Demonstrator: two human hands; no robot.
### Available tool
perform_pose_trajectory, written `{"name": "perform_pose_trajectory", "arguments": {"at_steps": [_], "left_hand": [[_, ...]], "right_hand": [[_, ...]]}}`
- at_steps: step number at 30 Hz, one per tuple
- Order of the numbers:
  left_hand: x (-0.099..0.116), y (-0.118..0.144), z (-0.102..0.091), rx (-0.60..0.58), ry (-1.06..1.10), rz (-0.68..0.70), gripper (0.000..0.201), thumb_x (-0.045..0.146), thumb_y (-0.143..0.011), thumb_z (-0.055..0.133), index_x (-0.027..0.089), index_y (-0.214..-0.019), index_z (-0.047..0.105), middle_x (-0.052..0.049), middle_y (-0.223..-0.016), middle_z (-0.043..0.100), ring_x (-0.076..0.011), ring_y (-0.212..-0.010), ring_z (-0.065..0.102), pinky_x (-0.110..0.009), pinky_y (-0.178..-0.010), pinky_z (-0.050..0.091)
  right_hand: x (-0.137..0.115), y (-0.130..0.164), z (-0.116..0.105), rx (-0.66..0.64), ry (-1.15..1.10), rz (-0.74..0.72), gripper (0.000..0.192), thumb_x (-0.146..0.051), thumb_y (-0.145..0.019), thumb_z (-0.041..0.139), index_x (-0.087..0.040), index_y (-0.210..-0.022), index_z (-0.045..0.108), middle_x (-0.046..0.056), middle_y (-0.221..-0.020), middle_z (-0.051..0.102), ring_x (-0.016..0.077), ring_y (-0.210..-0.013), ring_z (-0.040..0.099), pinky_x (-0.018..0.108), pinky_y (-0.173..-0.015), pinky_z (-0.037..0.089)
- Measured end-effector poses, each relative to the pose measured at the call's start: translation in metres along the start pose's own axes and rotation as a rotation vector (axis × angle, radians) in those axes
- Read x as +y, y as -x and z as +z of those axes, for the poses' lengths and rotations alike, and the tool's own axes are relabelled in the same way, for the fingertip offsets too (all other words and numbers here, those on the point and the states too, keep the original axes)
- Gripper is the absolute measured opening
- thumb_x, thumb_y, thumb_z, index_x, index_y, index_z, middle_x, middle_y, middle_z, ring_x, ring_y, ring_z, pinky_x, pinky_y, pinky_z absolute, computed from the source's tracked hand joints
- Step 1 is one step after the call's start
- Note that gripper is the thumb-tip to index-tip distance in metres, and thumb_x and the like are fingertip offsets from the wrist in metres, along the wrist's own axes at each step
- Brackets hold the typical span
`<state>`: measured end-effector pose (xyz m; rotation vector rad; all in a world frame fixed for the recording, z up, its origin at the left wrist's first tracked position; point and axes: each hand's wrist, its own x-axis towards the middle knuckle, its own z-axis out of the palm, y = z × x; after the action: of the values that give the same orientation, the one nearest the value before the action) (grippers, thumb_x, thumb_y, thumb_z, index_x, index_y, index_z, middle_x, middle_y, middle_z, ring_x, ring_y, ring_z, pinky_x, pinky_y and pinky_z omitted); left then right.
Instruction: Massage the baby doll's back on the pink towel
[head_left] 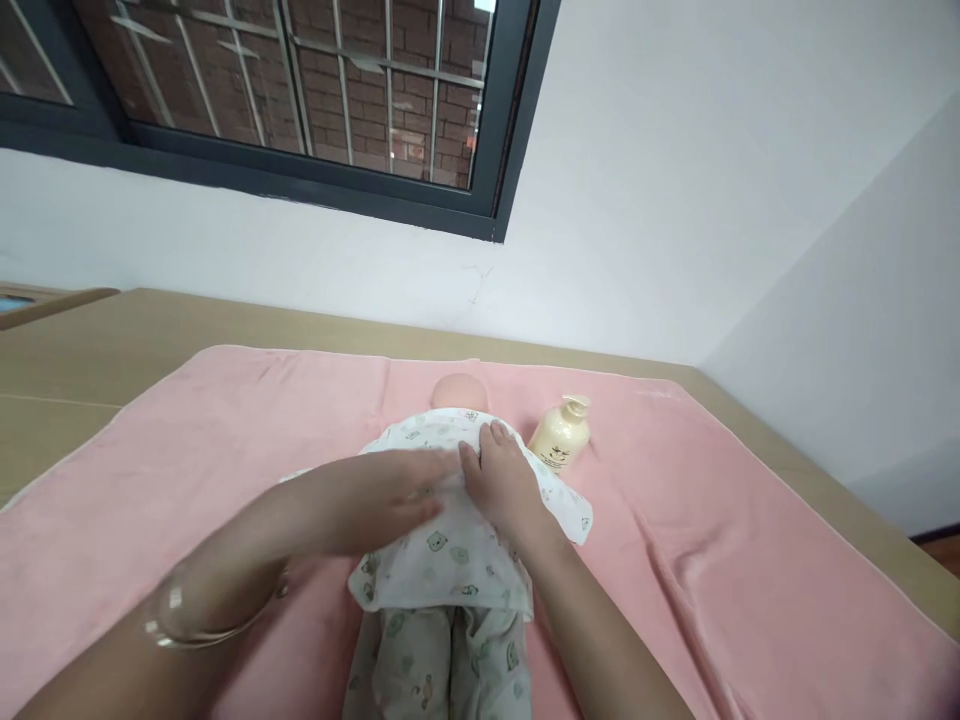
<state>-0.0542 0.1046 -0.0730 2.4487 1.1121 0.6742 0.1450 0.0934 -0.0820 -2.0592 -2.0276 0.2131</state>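
A baby doll lies lengthwise before me, dressed in a white shirt [442, 560] and matching trousers [412, 660] printed with small green animal faces. Past the collar shows only the smooth, bald top of its head [458, 391]; the face is hidden. My right hand [504, 480] rests flat on the upper part of the shirt, thumb apart from the fingers. Over the shirt's left half, my left hand [382, 500] is stretched out with straight fingers, slightly smeared by motion. Whether it touches the cloth I cannot tell. Neither hand holds anything.
Right of the doll's head, a cream-coloured pump bottle [561, 435] leans on the pink blanket [675, 540]. The blanket covers most of a wooden surface [225, 318]. Behind it rise a white wall [615, 180] and a dark-framed, barred window [322, 90].
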Motion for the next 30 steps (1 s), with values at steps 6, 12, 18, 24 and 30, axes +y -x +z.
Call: {"name": "perform_pose_trajectory", "arguments": {"at_steps": [6, 12, 18, 24, 30], "left_hand": [[-0.001, -0.052, 0.043, 0.187, -0.183, -0.217, 0.025, 0.019, -0.095, 0.039, 0.017, -0.089, 0.063, -0.012, -0.092, 0.070, -0.0268, -0.091, 0.065, -0.049, -0.094, 0.051], [-0.018, -0.046, 0.081, 0.329, -0.287, -0.037, 0.024, 0.016, -0.093, 0.042, 0.017, -0.087, 0.065, -0.014, -0.095, 0.070, -0.0300, -0.097, 0.065, -0.054, -0.098, 0.049], [-0.024, -0.046, 0.094, 0.602, 0.038, -0.182, 0.030, 0.020, -0.087, 0.047, 0.017, -0.109, 0.067, -0.013, -0.112, 0.073, -0.0282, -0.104, 0.067, -0.049, -0.099, 0.053], [-0.022, -0.048, 0.097, 0.614, 0.103, -0.205, 0.030, 0.020, -0.086, 0.047, 0.019, -0.107, 0.069, -0.012, -0.110, 0.074, -0.0293, -0.107, 0.066, -0.051, -0.100, 0.052], [-0.021, -0.048, 0.090, 0.505, -0.004, -0.218, 0.036, 0.020, -0.087, 0.047, 0.015, -0.117, 0.067, -0.014, -0.113, 0.071, -0.0297, -0.109, 0.064, -0.047, -0.100, 0.050]], "right_hand": [[-0.010, 0.007, -0.001, -0.020, 0.058, 0.003, 0.058, -0.033, -0.107, 0.031, 0.002, -0.152, 0.041, 0.024, -0.156, 0.043, 0.0340, -0.149, 0.035, 0.045, -0.124, 0.025], [-0.015, 0.008, -0.003, -0.024, -0.007, -0.014, 0.054, -0.025, -0.104, 0.030, -0.002, -0.152, 0.043, 0.019, -0.155, 0.046, 0.0286, -0.150, 0.035, 0.040, -0.123, 0.028], [-0.005, -0.012, 0.000, -0.068, -0.019, -0.007, 0.062, -0.033, -0.104, 0.033, 0.003, -0.154, 0.036, 0.022, -0.161, 0.035, 0.0304, -0.153, 0.028, 0.043, -0.126, 0.019], [-0.010, -0.013, -0.009, -0.080, 0.076, -0.040, 0.057, -0.032, -0.102, 0.034, 0.004, -0.145, 0.047, 0.027, -0.151, 0.048, 0.0340, -0.143, 0.044, 0.041, -0.117, 0.031], [-0.010, -0.012, -0.010, -0.034, 0.107, -0.039, 0.052, -0.032, -0.102, 0.036, 0.000, -0.140, 0.052, 0.025, -0.142, 0.057, 0.0341, -0.133, 0.053, 0.040, -0.110, 0.035]]}}
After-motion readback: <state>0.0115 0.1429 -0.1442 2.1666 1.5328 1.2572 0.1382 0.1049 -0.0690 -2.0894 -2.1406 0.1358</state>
